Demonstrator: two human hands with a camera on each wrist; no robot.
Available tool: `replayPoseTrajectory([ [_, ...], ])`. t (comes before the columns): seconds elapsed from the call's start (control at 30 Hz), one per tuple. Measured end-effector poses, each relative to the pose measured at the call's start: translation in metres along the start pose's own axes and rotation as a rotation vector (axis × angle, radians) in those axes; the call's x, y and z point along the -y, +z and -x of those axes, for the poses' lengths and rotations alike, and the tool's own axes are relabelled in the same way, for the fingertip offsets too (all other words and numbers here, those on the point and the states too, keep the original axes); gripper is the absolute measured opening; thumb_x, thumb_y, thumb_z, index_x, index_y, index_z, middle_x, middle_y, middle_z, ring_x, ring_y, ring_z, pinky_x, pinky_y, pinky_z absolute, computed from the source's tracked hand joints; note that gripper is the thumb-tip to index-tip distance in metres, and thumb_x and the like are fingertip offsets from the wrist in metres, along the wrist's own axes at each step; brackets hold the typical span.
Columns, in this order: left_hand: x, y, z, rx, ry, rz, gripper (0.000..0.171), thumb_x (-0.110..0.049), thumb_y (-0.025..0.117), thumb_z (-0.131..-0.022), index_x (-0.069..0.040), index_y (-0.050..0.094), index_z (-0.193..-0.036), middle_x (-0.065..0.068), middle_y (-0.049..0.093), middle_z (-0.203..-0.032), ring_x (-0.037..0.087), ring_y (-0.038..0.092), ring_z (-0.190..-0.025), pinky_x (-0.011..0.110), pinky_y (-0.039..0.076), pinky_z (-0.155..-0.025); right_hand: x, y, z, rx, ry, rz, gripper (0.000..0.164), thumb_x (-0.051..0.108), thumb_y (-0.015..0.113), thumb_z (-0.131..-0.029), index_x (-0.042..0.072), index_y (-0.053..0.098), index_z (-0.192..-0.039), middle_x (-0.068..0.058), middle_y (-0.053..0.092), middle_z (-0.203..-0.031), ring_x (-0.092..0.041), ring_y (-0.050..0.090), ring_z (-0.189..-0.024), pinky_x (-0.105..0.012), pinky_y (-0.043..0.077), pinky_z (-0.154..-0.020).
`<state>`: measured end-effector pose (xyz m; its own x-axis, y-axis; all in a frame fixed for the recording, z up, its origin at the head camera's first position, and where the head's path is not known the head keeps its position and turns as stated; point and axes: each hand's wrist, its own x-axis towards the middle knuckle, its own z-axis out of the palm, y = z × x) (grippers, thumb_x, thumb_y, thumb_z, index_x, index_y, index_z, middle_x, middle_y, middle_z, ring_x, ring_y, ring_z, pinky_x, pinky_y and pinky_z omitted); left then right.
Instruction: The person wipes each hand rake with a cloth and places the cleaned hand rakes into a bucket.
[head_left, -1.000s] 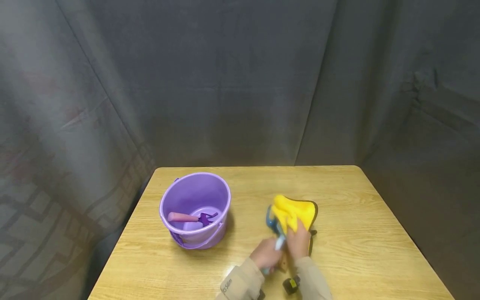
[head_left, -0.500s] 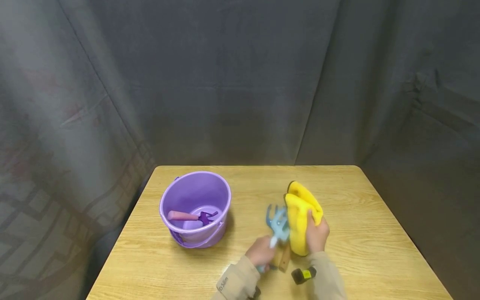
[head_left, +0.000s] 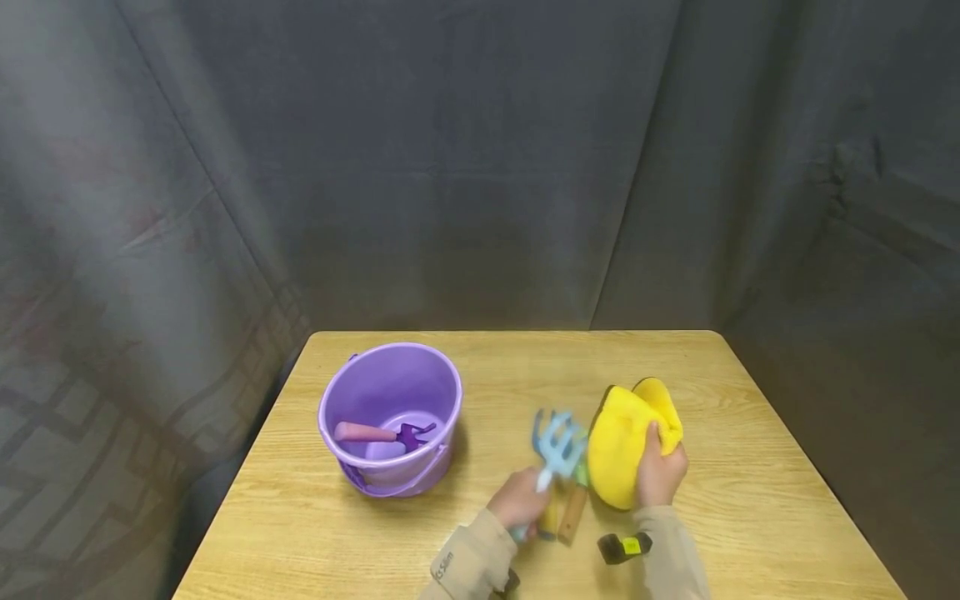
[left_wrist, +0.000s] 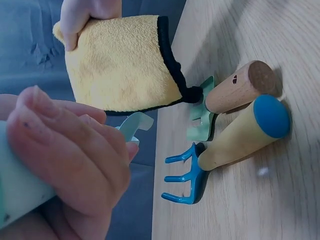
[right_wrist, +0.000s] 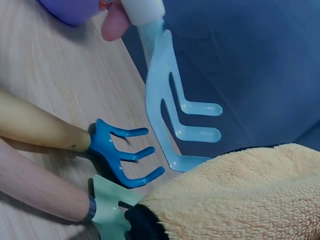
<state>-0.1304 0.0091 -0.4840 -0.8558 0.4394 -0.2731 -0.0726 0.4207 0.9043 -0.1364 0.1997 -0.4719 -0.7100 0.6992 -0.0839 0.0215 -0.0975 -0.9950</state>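
My left hand grips the handle of a light-blue garden hand rake, its tines pointing away from me. My right hand pinches a folded yellow cloth with dark edging, thumb on its near face. Between the hands, two more garden tools lie on the table. One is a darker blue hand rake with a pale, blue-tipped handle. Beside it is a light-green tool with a brown wooden handle; the cloth hides part of its head in the right wrist view.
A purple bucket stands on the left of the wooden table. Inside it rests a purple fork with a pink handle. Grey curtains hang behind and along both sides.
My right hand has carried the yellow cloth rightward, away from the light-blue rake, uncovering the tools on the table. My left hand has shifted slightly left, still holding the rake.
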Motion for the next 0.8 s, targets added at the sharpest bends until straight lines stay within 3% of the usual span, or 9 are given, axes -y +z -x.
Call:
replayPoseTrajectory([
  [0.13, 0.0, 0.0, -0.001, -0.013, -0.008, 0.007, 0.015, -0.012, 0.043, -0.092, 0.001, 0.051, -0.092, 0.008, 0.046, -0.052, 0.011, 0.037, -0.03, 0.021, 0.033, -0.026, 0.002, -0.002, -0.001, -0.029, -0.001, -0.059, 0.054, 0.035, 0.048, -0.09, -0.003, 0.04, -0.127, 0.007, 0.051, -0.094, -0.003, 0.051, -0.083, -0.014, 0.042, -0.074],
  [0.37, -0.003, 0.001, 0.0, -0.033, -0.01, 0.044, 0.012, -0.007, 0.045, -0.088, 0.0, 0.051, -0.096, 0.019, 0.052, -0.058, 0.011, 0.036, -0.03, 0.022, 0.032, -0.026, 0.006, -0.003, 0.002, -0.088, -0.055, -0.087, 0.054, 0.035, 0.049, -0.09, -0.004, 0.041, -0.125, 0.008, 0.052, -0.093, -0.004, 0.051, -0.085, -0.013, 0.042, -0.074],
  [0.6, -0.006, -0.001, 0.003, -0.021, -0.024, 0.084, 0.014, -0.011, 0.044, -0.091, 0.001, 0.052, -0.095, 0.016, 0.05, -0.058, 0.011, 0.037, -0.031, 0.021, 0.033, -0.027, 0.007, -0.006, 0.0, -0.133, -0.097, -0.153, 0.051, 0.032, 0.05, -0.09, -0.004, 0.042, -0.124, 0.009, 0.053, -0.095, -0.007, 0.052, -0.089, -0.012, 0.042, -0.074],
  [0.8, -0.007, -0.001, 0.003, -0.019, -0.024, 0.119, 0.02, -0.01, 0.046, -0.089, -0.001, 0.053, -0.106, 0.006, 0.044, -0.053, 0.01, 0.036, -0.031, 0.02, 0.032, -0.027, -0.004, 0.0, 0.006, -0.074, -0.14, -0.005, 0.046, 0.032, 0.05, -0.09, -0.006, 0.047, -0.117, 0.009, 0.053, -0.09, -0.001, 0.053, -0.08, -0.012, 0.042, -0.069],
])
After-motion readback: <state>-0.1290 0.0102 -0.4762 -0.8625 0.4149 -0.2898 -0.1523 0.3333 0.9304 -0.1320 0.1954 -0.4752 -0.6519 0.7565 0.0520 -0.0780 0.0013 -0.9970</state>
